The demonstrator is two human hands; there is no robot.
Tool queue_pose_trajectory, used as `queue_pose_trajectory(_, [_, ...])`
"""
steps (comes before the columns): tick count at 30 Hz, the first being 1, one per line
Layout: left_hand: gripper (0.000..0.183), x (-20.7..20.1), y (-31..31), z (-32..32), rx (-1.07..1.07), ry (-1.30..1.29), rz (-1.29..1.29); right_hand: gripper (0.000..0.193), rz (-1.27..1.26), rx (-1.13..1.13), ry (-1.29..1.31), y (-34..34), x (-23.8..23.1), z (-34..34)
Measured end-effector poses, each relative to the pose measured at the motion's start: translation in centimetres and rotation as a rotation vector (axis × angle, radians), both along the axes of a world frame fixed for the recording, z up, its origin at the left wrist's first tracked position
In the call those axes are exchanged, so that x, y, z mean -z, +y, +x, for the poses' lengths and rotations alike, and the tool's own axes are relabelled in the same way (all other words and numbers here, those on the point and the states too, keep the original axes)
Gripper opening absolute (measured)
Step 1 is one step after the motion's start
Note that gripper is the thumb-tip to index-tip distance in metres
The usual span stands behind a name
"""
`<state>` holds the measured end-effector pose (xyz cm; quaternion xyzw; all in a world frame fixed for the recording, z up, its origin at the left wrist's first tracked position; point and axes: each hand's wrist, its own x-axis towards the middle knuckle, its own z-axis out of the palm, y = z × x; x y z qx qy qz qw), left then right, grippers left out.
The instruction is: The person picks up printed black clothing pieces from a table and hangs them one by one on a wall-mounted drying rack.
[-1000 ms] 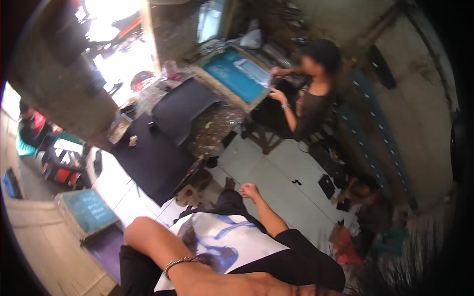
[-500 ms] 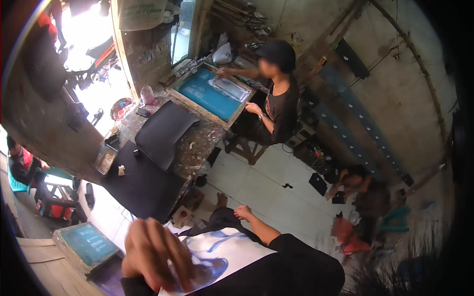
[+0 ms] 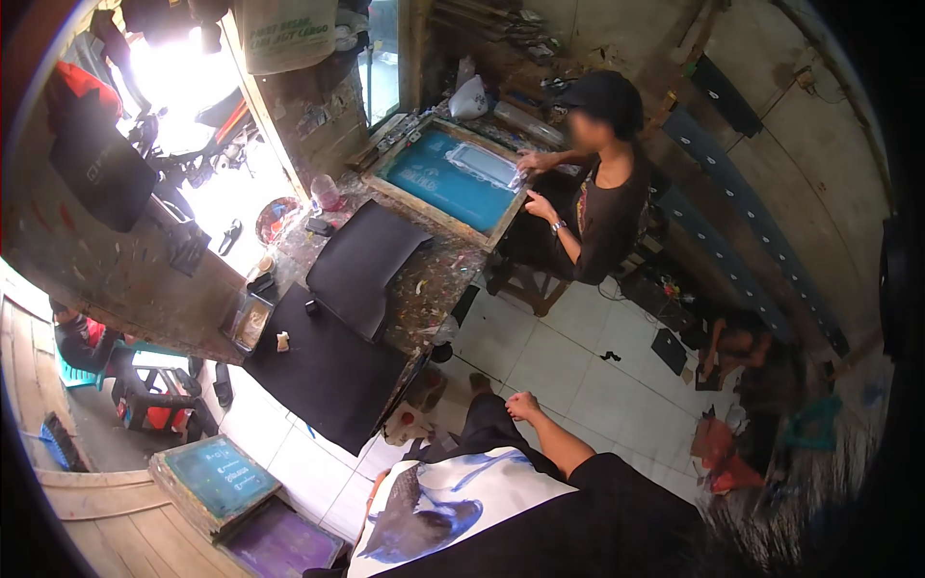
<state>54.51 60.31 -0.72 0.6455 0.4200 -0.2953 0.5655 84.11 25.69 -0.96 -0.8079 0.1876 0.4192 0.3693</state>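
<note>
Black sheets [image 3: 371, 260], 2 of them, lie on the paint-flecked table [image 3: 441, 279], to the far left of the right hand [image 3: 523, 406]; the nearer sheet [image 3: 337, 376] reaches past the table's near edge. A pale scrap [image 3: 282, 342] and a small dark block [image 3: 311, 308] rest on them. At the table's left edge, a shallow tray [image 3: 241, 332] holds something pale, too small to name. Farther off, a round basket [image 3: 262, 226] contains red and white bits, near a clear pinkish jar [image 3: 326, 193]. A white bag [image 3: 469, 99] lies beyond the blue screen [image 3: 409, 173], its contents hidden.

Pale lettering marks the blue screen and a teal screen [image 3: 220, 474] at near left, just beside a purple panel [image 3: 289, 541]; green print crosses a hanging bag [image 3: 289, 48] at far left.

The right hand is loosely curled, near the dark trousers [image 3: 489, 422]; I cannot tell if it holds anything small. The left hand is hidden, so I cannot tell whether it is open or what it touches. At far right, a co-worker [image 3: 617, 207] has 1 hand at the blue screen's right end and 1 near its frame, fingers bent.
</note>
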Motion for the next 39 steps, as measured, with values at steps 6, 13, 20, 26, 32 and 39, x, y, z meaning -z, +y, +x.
queue_pose_trajectory(6, [0.038, -0.4, -1.4, -3.5, 0.037, 0.206, -0.115, 0.014, 0.020, -0.092, 0.057, 0.4, 0.9, 2.9])
queue_pose_trajectory(13, [0.041, -5.8, 0.4, 7.8, -0.170, 0.046, -0.225, 0.013, 0.109, -0.171, 0.063, 4.1, 2.1, 9.6])
queue_pose_trajectory(20, [0.042, -8.7, 0.5, 15.1, -0.472, -0.110, 0.054, 0.014, 0.454, 0.066, 0.098, 8.2, 1.8, 19.0])
queue_pose_trajectory(26, [0.034, -6.4, -5.6, 10.0, -0.678, -0.100, 0.008, 0.013, 0.771, 0.539, 0.367, 12.1, 3.5, 25.2])
queue_pose_trajectory(32, [0.033, -7.1, -13.6, 5.4, -0.589, 0.170, 0.050, 0.027, 0.947, 0.745, 0.495, 18.1, 4.7, 26.8])
queue_pose_trajectory(39, [0.032, -9.2, -17.7, 6.1, -0.824, 0.133, 0.112, 0.060, 1.045, 0.845, 0.646, 26.4, 6.9, 22.8])
